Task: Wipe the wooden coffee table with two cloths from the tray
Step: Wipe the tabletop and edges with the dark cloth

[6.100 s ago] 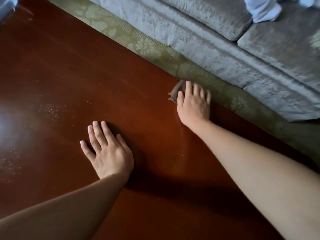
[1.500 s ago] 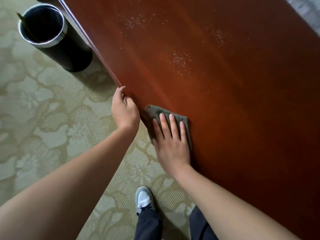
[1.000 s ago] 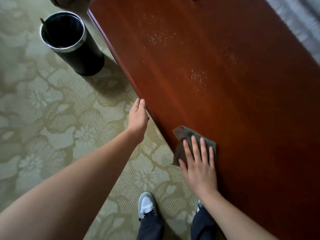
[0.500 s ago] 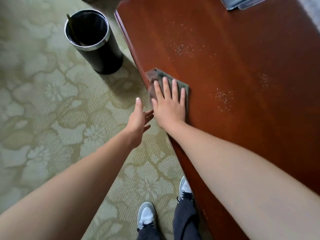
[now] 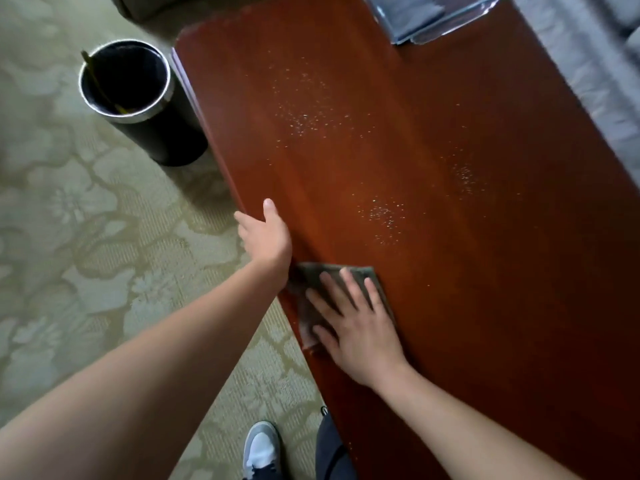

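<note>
Wiping has started, but much of the table is still dusty.
The right hand (image 5: 356, 323) lies flat with straight fingers on the small grey-green folded cloth (image 5: 306, 317), pressing it down at the near edge of the shiny red-brown wooden coffee table (image 5: 502, 306). The left hand (image 5: 266, 233) rests open on that edge and holds nothing. White specks (image 5: 384, 216) still dot the middle, so I think most of the wiping is left. A second grey cloth (image 5: 408, 12) seems to sit unused in the clear plastic tray (image 5: 478, 8) at the far end. Half a second ago the wiping cloth was farther up the edge, past the left hand, which was in the air. Now it is nearer the person.
</note>
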Demonstrator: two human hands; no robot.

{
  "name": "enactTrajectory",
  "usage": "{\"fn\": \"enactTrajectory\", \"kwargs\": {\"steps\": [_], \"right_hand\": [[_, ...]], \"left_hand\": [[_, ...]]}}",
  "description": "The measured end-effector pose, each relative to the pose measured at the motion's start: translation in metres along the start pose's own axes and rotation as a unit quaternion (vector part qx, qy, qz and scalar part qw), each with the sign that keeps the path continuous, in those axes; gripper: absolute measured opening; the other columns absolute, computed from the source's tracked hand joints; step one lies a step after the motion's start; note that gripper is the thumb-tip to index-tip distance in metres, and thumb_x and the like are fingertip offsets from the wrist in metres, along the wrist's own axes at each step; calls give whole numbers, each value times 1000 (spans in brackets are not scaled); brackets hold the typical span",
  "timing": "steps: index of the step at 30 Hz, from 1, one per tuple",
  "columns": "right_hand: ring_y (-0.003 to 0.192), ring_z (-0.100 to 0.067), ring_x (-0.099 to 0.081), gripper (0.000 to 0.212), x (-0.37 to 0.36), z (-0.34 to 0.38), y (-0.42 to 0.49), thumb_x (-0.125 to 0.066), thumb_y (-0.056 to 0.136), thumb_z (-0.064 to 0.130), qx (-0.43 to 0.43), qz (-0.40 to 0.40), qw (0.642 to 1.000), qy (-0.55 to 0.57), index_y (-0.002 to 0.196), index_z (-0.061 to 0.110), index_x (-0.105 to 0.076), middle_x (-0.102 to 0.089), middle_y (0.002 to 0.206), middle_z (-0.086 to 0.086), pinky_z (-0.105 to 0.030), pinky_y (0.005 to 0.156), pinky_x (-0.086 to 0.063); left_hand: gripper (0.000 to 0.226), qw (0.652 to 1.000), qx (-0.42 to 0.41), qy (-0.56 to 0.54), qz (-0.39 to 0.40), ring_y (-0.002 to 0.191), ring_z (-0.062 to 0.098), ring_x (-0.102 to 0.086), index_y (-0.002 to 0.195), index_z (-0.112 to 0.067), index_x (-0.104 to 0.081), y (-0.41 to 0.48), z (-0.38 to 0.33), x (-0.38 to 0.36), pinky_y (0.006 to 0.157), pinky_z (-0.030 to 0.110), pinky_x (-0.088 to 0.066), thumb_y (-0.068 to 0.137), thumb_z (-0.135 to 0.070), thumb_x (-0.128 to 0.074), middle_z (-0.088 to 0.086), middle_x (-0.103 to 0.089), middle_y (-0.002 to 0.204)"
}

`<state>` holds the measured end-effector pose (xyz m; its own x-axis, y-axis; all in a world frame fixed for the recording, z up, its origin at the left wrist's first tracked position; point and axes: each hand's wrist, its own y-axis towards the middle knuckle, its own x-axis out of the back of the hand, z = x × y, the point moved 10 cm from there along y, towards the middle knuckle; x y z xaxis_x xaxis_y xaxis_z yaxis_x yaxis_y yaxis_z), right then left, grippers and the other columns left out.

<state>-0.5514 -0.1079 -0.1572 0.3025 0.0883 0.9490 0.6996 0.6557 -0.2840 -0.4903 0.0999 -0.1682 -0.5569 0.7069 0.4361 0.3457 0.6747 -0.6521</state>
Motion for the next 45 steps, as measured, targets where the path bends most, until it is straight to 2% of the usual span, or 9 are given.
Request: {"fn": "enactTrajectory", "kwargs": {"steps": [5,9,13,19,22,26,34,37,45], "right_hand": [[162,-33,-10,71,36,-165,42,-18,105,59,-214,-34,976,-11,168,25,-18,-16,175,-6,-63,128,-9],[162,-30,10,79,61,-259,58,-8,104,57,-330,-28,944,-5,168,9,-8,0,176,-13,-62,128,-2],[163,-31,0,78,58,-211,60,-12,103,48,-240,-57,969,-16,166,2,-10,0,175,-17,-60,129,-5],[163,-21,-8,72,30,-47,63,-32,100,37,-23,-50,998,39,167,14,-22,-12,176,-2,-51,130,-13],[163,-15,-5,70,33,-24,85,-37,105,46,19,-65,998,11,167,17,-21,-13,176,1,-47,131,-12],[163,-18,-6,67,48,-67,115,-21,106,41,24,-67,997,-13,167,16,-16,-11,176,-2,-52,131,-5],[163,-24,-8,66,78,-339,75,-21,107,43,-319,-87,942,47,169,22,-12,-9,177,0,-56,130,-8],[163,-26,3,67,76,-384,54,-19,109,45,-364,-64,928,52,169,16,-6,2,177,-6,-58,130,-5],[163,-26,-1,71,55,-259,37,-29,107,48,-83,-39,995,-32,168,13,-13,-3,176,-8,-62,128,-8]], "left_hand": [[85,982,-94,145,-76,159,27,0,163,-7,5,-19,1,-12,127,44,-8,105,-48,-42,12,6,172],[80,916,-266,288,-89,158,22,14,163,-9,4,-50,-15,-41,127,48,6,105,-44,-38,10,14,171],[69,877,-329,337,-97,159,19,9,164,-12,-4,-60,-18,-64,127,43,9,107,-38,-33,7,6,172],[59,934,-333,65,-108,154,26,-25,157,-3,-30,-49,-15,-25,128,39,-16,102,-22,-35,15,-30,163],[57,929,-353,78,-73,151,21,-29,156,-4,-34,-52,-13,-19,126,34,-20,102,-22,-34,12,-34,161],[56,898,-370,225,-73,155,25,-23,153,-9,-41,-53,-27,-48,127,46,-11,99,-24,-37,13,-31,165],[57,843,-371,381,-80,159,18,3,162,-21,-19,-76,-81,-186,127,50,6,108,-35,-27,3,-6,173],[59,833,-355,409,-108,159,19,7,164,-21,-13,-78,-86,-204,126,55,4,108,-39,-18,3,-1,173],[60,812,-344,454,-128,159,22,5,163,-23,-16,-76,-83,-209,125,59,0,107,-44,-19,3,-5,173]]}}
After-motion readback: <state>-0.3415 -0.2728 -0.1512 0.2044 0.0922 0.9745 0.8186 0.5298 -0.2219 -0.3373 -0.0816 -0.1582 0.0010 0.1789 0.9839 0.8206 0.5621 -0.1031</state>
